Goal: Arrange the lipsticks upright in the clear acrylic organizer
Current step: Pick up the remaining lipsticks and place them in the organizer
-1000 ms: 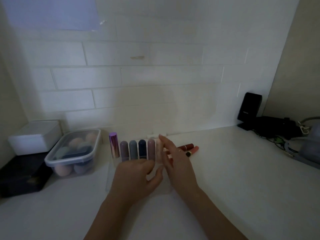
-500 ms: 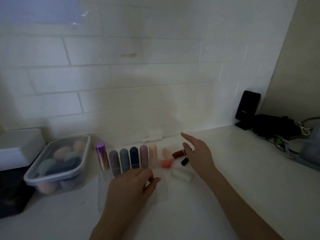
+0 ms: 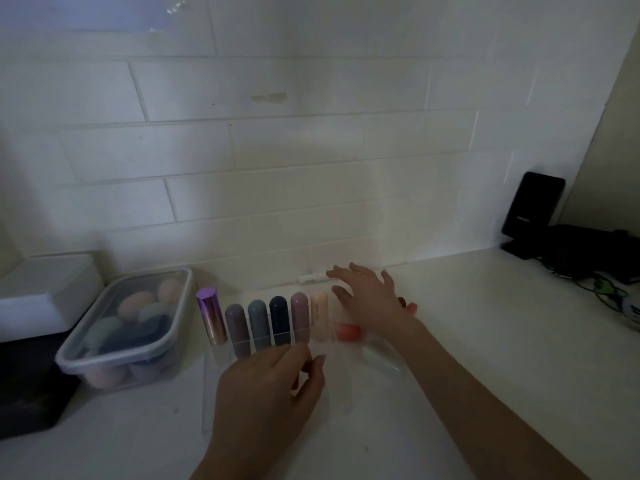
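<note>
Reaching right hand (image 3: 372, 296), fingers spread, empty, past organizer (image 3: 273, 341)'s right end toward loose coral lipstick (image 3: 348, 332); left hand (image 3: 270, 386) loosely curled, steadying front. Next: pinch, upend, slot.

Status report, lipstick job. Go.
Left hand on the organizer front, holding nothing. Right hand open, over loose lipsticks. Six lipsticks upright in the row. Nothing blocking.
</note>
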### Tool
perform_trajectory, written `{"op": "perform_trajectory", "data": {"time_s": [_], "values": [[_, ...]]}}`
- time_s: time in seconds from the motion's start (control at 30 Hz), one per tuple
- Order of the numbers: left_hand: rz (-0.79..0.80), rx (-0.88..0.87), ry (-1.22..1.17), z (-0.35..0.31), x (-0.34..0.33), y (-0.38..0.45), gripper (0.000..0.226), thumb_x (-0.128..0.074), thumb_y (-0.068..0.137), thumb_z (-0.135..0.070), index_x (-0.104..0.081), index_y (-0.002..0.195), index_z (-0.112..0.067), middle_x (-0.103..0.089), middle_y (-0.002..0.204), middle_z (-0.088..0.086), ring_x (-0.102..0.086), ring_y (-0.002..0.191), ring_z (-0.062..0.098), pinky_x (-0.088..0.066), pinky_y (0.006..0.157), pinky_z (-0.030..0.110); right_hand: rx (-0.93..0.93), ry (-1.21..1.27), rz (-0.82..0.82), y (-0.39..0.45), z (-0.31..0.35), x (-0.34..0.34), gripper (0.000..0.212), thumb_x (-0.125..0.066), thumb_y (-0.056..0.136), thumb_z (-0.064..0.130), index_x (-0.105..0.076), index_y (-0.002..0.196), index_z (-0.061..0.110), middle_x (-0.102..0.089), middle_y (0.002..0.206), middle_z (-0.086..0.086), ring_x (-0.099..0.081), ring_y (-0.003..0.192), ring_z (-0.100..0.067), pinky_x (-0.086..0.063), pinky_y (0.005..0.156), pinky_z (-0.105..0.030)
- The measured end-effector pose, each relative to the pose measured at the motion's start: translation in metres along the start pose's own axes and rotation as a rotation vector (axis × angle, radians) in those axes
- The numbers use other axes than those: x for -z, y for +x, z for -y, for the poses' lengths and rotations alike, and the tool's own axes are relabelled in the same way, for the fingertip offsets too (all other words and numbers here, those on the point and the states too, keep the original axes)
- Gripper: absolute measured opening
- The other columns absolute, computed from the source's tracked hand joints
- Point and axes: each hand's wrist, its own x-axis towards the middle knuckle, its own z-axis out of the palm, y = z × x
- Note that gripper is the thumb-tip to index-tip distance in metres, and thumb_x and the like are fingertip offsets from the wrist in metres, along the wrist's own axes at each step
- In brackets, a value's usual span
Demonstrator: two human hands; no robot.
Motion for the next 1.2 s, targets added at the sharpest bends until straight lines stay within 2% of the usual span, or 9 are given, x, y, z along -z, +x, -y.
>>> {"op": "perform_trajectory", "data": {"time_s": [0.1, 0.27, 0.47, 0.67, 0.83, 0.9, 1.0, 1.07, 1.2], "values": [[0.009, -0.010, -0.004, 0.000, -0.001, -0.001, 0.028, -0.051, 0.079, -0.035, -0.051, 0.054, -0.022, -0.047, 0.048, -0.012, -0.042, 0.041, 0.006, -0.031, 0.044, 0.015, 0.005, -0.081, 0.089, 0.024, 0.005, -0.007, 0.043, -0.035, 0.100, 0.027, -0.034, 0.143, 0.027, -0.038, 0.150, 0.003, -0.024, 0.143, -0.017, -0.007, 0.116, -0.053], [0.016, -0.022, 0.001, 0.001, -0.003, -0.002, 0.027, -0.054, 0.079, -0.034, -0.051, 0.054, -0.022, -0.047, 0.049, -0.012, -0.042, 0.043, 0.006, -0.030, 0.045, 0.017, 0.023, -0.199, 0.056, 0.049, 0.014, -0.010, 0.034, -0.051, 0.092, 0.023, -0.050, 0.126, 0.020, -0.052, 0.130, -0.006, -0.045, 0.122, -0.027, -0.034, 0.103, -0.047], [0.022, 0.003, -0.022, 0.002, -0.002, -0.002, 0.026, -0.054, 0.079, -0.034, -0.051, 0.055, -0.023, -0.047, 0.049, -0.012, -0.042, 0.043, 0.004, -0.028, 0.046, 0.016, 0.007, -0.212, 0.079, 0.046, 0.017, -0.012, 0.024, -0.049, 0.092, 0.020, -0.057, 0.115, 0.016, -0.054, 0.123, -0.007, -0.043, 0.120, -0.026, -0.032, 0.099, -0.043], [0.064, 0.058, -0.040, 0.003, -0.002, -0.004, 0.025, -0.053, 0.080, -0.035, -0.048, 0.058, -0.025, -0.048, 0.050, -0.012, -0.044, 0.045, 0.006, -0.027, 0.046, 0.018, 0.006, 0.229, -0.183, 0.024, 0.027, 0.015, 0.016, -0.053, 0.093, 0.029, -0.058, 0.104, 0.018, -0.067, 0.100, -0.001, -0.061, 0.092, -0.022, -0.050, 0.084, -0.041], [0.020, 0.187, -0.157, -0.002, 0.005, -0.002, 0.014, -0.053, 0.082, -0.035, -0.055, 0.072, -0.025, -0.051, 0.053, -0.014, -0.044, 0.042, 0.001, -0.035, 0.044, 0.015, 0.113, 0.617, -0.293, -0.029, 0.057, 0.053, 0.010, -0.062, 0.088, 0.027, -0.068, 0.094, 0.022, -0.064, 0.080, 0.007, -0.056, 0.066, -0.006, -0.046, 0.061, -0.018], [-0.079, 0.301, -0.270, -0.007, 0.010, 0.003, 0.010, -0.059, 0.086, -0.031, -0.055, 0.095, -0.026, -0.054, 0.064, -0.017, -0.052, 0.048, 0.002, -0.040, 0.046, 0.011, 0.156, 0.732, -0.215, -0.051, 0.065, 0.061, 0.008, -0.064, 0.087, 0.022, -0.071, 0.090, 0.021, -0.067, 0.080, 0.006, -0.058, 0.065, -0.005, -0.050, 0.062, -0.022], [-0.208, 0.401, -0.463, -0.011, 0.016, 0.008, 0.054, -0.064, 0.084, -0.027, -0.041, 0.132, -0.028, -0.057, 0.089, -0.015, -0.059, 0.067, 0.004, -0.046, 0.056, 0.011, 0.222, 0.819, -0.017, -0.074, 0.076, 0.066, 0.008, -0.065, 0.086, 0.017, -0.070, 0.092, 0.019, -0.067, 0.077, 0.003, -0.062, 0.063, -0.003, -0.049, 0.060, -0.015], [-0.271, 0.376, -0.484, -0.011, 0.014, 0.004, 0.059, -0.064, 0.085, -0.025, -0.037, 0.138, -0.025, -0.057, 0.096, -0.006, -0.057, 0.073, 0.005, -0.048, 0.062, 0.014, 0.252, 0.877, 0.089, -0.080, 0.081, 0.066, 0.009, -0.067, 0.085, 0.013, -0.066, 0.094, 0.015, -0.069, 0.073, -0.002, -0.065, 0.063, -0.014, -0.049, 0.058, -0.018], [-0.406, 0.312, -0.358, -0.005, 0.013, -0.010, 0.041, -0.051, 0.089, -0.024, -0.050, 0.128, -0.011, -0.061, 0.093, 0.006, -0.053, 0.074, 0.005, -0.046, 0.067, 0.011, 0.288, 0.847, 0.172, -0.080, 0.085, 0.063, 0.008, -0.068, 0.084, 0.012, -0.064, 0.088, 0.017, -0.070, 0.066, 0.002, -0.063, 0.059, -0.020, -0.050, 0.059, -0.027]]}}
